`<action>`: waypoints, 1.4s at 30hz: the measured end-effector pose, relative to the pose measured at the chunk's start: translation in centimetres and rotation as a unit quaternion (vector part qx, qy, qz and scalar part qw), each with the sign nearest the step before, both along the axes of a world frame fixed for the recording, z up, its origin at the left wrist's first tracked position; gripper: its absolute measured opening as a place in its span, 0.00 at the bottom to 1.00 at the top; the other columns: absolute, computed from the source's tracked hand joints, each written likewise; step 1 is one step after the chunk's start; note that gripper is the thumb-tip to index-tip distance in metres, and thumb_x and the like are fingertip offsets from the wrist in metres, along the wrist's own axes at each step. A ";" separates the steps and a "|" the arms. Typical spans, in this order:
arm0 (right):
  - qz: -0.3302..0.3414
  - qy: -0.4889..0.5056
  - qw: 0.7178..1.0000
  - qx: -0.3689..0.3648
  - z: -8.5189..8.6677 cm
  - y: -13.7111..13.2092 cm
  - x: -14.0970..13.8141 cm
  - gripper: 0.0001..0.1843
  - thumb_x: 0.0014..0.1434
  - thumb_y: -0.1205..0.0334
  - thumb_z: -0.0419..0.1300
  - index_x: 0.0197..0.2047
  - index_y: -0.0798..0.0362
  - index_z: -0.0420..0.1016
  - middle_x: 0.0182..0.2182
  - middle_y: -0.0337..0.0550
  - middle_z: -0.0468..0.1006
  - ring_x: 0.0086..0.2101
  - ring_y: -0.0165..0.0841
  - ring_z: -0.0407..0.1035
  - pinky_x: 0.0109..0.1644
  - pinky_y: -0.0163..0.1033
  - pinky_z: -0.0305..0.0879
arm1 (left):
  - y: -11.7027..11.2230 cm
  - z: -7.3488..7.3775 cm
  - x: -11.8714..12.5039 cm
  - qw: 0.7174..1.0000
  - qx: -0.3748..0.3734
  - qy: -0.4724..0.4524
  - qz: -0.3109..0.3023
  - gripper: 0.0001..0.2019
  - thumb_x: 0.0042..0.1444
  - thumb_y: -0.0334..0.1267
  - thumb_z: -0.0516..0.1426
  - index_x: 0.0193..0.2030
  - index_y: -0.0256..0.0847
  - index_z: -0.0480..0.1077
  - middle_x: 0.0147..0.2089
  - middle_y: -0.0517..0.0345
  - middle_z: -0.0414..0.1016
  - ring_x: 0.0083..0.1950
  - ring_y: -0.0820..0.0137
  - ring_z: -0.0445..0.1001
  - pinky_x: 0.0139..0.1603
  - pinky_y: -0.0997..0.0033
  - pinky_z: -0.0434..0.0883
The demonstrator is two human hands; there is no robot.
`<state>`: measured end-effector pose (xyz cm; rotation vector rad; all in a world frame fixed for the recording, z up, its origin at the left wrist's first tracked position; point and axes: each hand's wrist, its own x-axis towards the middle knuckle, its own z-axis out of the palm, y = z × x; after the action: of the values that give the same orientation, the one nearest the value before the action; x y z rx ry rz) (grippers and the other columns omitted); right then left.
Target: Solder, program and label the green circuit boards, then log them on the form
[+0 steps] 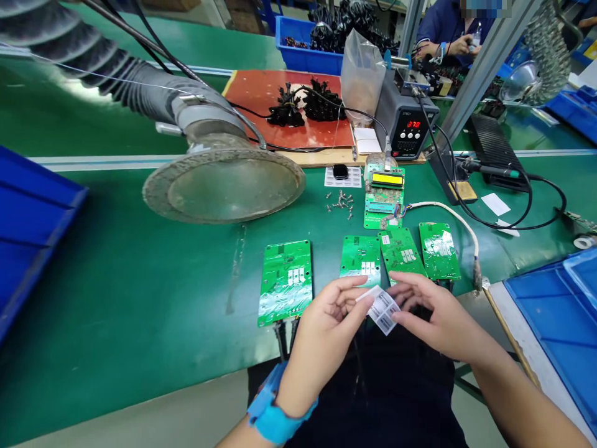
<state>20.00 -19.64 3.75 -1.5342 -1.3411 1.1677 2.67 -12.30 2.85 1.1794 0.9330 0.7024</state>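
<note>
The left hand [321, 330] and right hand [443, 320] pinch opposite edges of a small label sheet [385, 313], above the lap [373, 386], near green boards [361, 252]. It looks light, flexible, easily creased; unprinted edges seem the best hold.

Stretching in glossy green from nine o'clock towards three as a broad workbench [186, 286], carrying a pale strip [93, 160] at nine and catching white glare [86, 90] at ten. Leaning at two o'clock as a grey metal post [485, 81], while showing more green tabletop [209, 37] at eleven. Spreading below the bench edge at seven as pale grey floor [186, 414].
</note>
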 end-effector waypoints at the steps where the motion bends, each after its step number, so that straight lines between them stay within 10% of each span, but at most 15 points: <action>1: 0.012 -0.021 0.999 0.023 0.2 0.1 0.0 0.26 0.55 0.64 0.62 0.57 0.46 0.65 0.46 0.44 0.74 0.41 0.31 0.70 0.46 0.40 0.70 | 0.2 0.1 -0.1 1.000 0.015 0.011 -0.021 0.13 0.52 0.37 0.60 0.44 0.40 0.68 0.31 0.62 0.78 0.33 0.75 0.75 0.36 0.78 0.71; 13: -0.124 0.145 0.979 -0.064 -1.4 0.2 -3.9 0.20 0.51 0.56 0.66 0.45 0.51 0.66 0.21 0.32 0.72 0.22 0.26 0.68 0.27 0.31 0.67 | -1.0 -0.5 -2.0 0.959 0.260 0.092 -0.067 0.06 0.56 0.38 0.58 0.40 0.44 0.73 0.44 0.54 0.74 0.46 0.68 0.72 0.44 0.71 0.70; 20: -0.009 -0.166 0.966 0.199 -1.4 -0.2 -3.9 0.20 0.58 0.64 0.59 0.54 0.46 0.68 0.51 0.48 0.72 0.49 0.37 0.69 0.52 0.45 0.68 | -1.7 -0.3 -3.4 0.931 0.285 0.215 -0.076 0.17 0.63 0.38 0.49 0.24 0.39 0.67 0.25 0.61 0.66 0.27 0.74 0.66 0.28 0.75 0.63; 26: 0.085 -0.069 0.991 0.076 -0.1 1.9 -4.2 0.10 0.58 0.63 0.59 0.44 0.48 0.76 0.34 0.42 0.77 0.35 0.31 0.73 0.39 0.37 0.72 | -1.2 0.1 -5.1 0.895 0.366 0.208 -0.147 0.17 0.65 0.39 0.44 0.28 0.41 0.68 0.27 0.58 0.68 0.31 0.71 0.67 0.31 0.73 0.65; 34: 0.043 -0.028 0.998 -0.027 0.0 3.2 -6.1 0.07 0.54 0.61 0.62 0.37 0.49 0.78 0.31 0.40 0.77 0.32 0.31 0.71 0.37 0.37 0.69 | -0.8 -0.6 -6.6 0.963 0.222 0.150 -0.036 0.20 0.51 0.42 0.62 0.51 0.44 0.69 0.46 0.53 0.74 0.43 0.66 0.74 0.43 0.67 0.72; 42: 0.044 -0.094 0.995 0.012 0.2 3.7 -7.6 0.05 0.57 0.59 0.60 0.35 0.50 0.76 0.30 0.40 0.76 0.30 0.30 0.70 0.35 0.35 0.68 | -0.3 -0.7 -7.3 0.975 0.189 0.120 0.013 0.08 0.58 0.37 0.56 0.36 0.44 0.77 0.32 0.59 0.78 0.33 0.71 0.75 0.35 0.74 0.72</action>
<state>12.45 -15.89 3.91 -1.6134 -1.5546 1.0774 -4.60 -12.61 2.15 1.6174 1.0444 0.7926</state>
